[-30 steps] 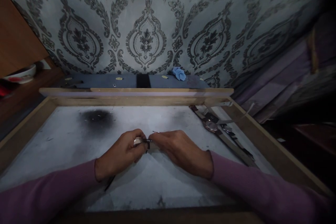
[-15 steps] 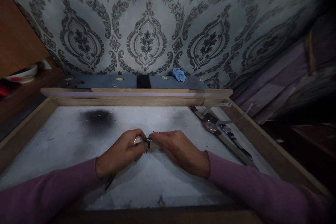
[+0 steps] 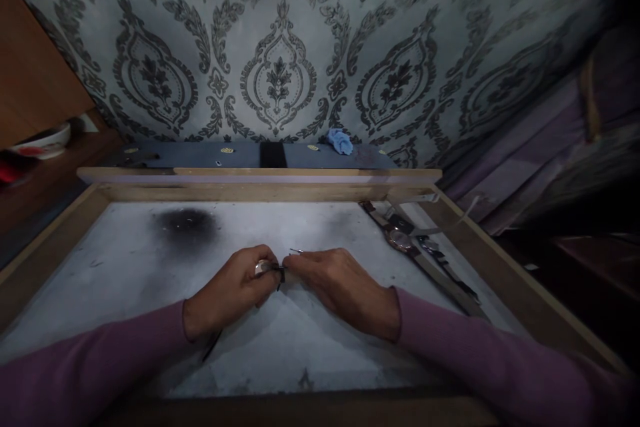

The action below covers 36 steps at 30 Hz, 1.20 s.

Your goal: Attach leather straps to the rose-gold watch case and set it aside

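Note:
My left hand [image 3: 237, 280] is closed round a wristwatch [image 3: 263, 268], whose pale, shiny case shows between the thumb and fingers. A dark strap end [image 3: 213, 345] sticks out below the left wrist, and another dark piece of it shows by the thumb tip. My right hand [image 3: 340, 283] is closed at the fingertips, right beside the watch. Above its fingers pokes the tip of a thin metal tool [image 3: 297, 251]; the rest of the tool is hidden by the hand. Both hands are over the white bottom of a wooden-rimmed tray [image 3: 260, 193].
Several wristwatches [image 3: 400, 239] with long straps lie at the tray's right side. A dark smudge [image 3: 185, 223] marks the white surface at the back left. Behind the rim, a blue crumpled cloth [image 3: 340, 141] lies on a dark blue ledge against the patterned wall.
The right fingers have shifted very slightly, and more of the thin metal tip now shows above them. The left hand holds the watch in the same place.

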Tool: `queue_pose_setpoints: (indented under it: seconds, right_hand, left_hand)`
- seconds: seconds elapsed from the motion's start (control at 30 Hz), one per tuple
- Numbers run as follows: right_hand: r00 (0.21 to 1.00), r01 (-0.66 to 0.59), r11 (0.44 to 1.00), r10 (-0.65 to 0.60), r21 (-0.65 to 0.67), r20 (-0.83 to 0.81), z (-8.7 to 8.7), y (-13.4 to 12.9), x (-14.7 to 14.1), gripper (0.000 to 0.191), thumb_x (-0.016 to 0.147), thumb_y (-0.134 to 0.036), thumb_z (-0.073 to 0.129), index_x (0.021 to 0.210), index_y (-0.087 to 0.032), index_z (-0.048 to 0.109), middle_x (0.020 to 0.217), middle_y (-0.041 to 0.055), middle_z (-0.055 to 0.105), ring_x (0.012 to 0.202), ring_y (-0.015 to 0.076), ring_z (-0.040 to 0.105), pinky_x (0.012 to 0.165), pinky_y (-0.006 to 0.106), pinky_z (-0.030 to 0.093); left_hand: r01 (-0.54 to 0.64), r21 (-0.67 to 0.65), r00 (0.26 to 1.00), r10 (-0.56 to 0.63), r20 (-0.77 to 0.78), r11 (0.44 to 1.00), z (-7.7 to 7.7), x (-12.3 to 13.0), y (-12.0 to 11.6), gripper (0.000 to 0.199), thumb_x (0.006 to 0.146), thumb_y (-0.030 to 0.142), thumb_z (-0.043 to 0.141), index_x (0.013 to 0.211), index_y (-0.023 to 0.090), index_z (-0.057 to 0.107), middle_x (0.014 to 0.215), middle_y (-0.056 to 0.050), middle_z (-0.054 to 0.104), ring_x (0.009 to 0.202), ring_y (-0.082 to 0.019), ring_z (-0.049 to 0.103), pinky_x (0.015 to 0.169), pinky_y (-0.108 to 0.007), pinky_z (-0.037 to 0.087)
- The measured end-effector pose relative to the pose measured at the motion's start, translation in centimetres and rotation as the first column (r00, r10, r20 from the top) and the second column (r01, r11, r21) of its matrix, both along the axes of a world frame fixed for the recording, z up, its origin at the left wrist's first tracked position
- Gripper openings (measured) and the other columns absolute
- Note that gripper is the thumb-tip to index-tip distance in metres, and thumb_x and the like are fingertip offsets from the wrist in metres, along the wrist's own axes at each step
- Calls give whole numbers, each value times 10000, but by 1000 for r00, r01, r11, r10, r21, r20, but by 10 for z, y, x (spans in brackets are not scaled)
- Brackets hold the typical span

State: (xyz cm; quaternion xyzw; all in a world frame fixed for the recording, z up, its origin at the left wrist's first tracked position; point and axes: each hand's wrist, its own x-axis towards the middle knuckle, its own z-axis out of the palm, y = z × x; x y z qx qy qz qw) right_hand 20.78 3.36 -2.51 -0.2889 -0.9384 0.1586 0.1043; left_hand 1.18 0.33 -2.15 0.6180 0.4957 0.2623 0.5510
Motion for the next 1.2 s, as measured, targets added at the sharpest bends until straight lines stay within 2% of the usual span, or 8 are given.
queue_pose_setpoints:
  seconds: [0.4,0.63,0.87,1.07,1.2]
  right_hand:
    - [1000,-3,999,3,-39,-8,0,0,-1,198,813,-2,414,812,-172,516,717,16,598,589,111,496,556,228,315]
    - [990,42,989,-60,-141,-127,-3,2,0,169,869,-62,371,843,-171,497,632,-20,547,521,92,448,508,209,294]
    - [994,23,996,-31,-81,-104,-2,4,-3,179,837,-41,382,802,-181,488,630,-22,547,511,88,423,495,217,269]
    - [1000,-6,1000,6,-6,-13,1,3,-2,211,806,6,396,826,-177,499,681,-3,573,551,107,464,519,234,294]
    - [1000,-3,1000,3,-4,2,2,2,-1,206,825,8,406,817,-175,502,691,0,573,559,105,472,527,234,298]
  left_hand:
    - [-18,-1,997,18,78,1000,-6,-2,-3,118,791,285,522,796,168,509,548,95,377,462,-63,316,449,-207,252]
    - [10,-73,999,-7,46,997,-1,-2,3,169,767,324,525,810,160,523,480,83,441,453,-83,382,457,-226,270]
    - [2,-43,1000,-2,-1,999,2,-1,3,157,767,323,514,783,166,515,501,72,458,461,-85,404,453,-222,285]
    - [5,-41,1000,-5,-15,999,5,1,2,161,772,333,510,780,172,497,497,86,427,456,-80,369,447,-218,277]
    - [7,-22,1000,-7,-13,1000,5,1,0,160,771,328,509,783,169,503,508,87,414,462,-81,368,446,-219,280]
